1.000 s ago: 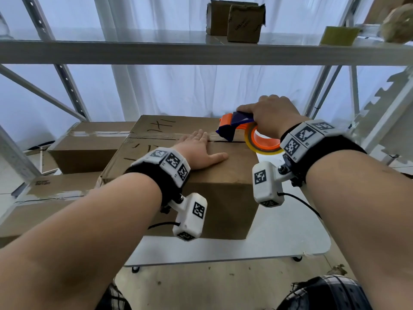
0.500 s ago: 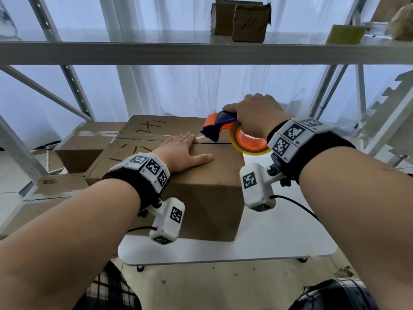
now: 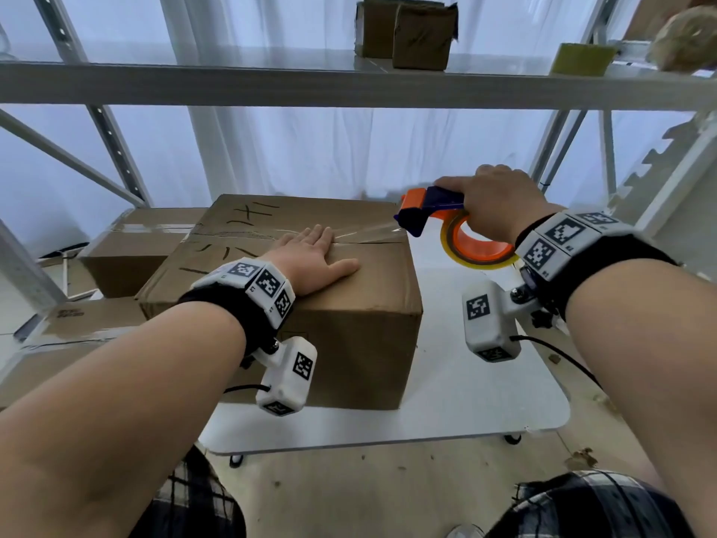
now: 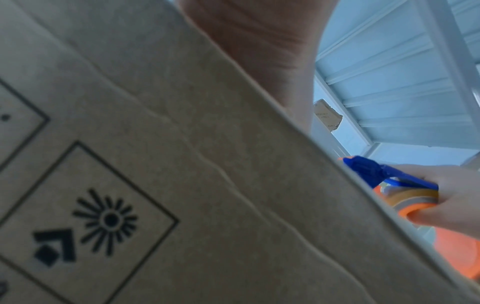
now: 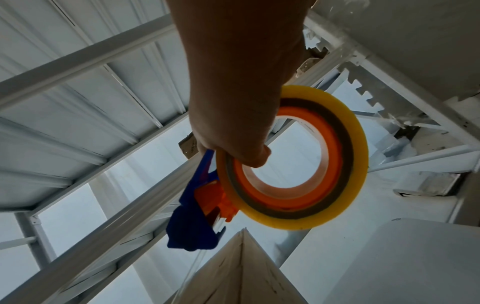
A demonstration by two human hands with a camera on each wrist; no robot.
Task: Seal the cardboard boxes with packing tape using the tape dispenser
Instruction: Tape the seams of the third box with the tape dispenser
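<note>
White table (image 3: 485,401), box (image 3: 361,304), wrist-only sun symbol (image 4: 106,221)

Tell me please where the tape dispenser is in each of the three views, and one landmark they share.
Head: tape dispenser right of centre, gripped by the right hand, just off the box's right edge.
Left wrist: tape dispenser at the right edge, beyond the box.
Right wrist: tape dispenser at centre.
Shared landmark: the cardboard box.

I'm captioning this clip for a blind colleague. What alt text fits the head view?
A right hand pulls an orange and blue tape dispenser past a cardboard box edge, tape stretched across the top seam, while the left hand presses flat on the box.
</note>
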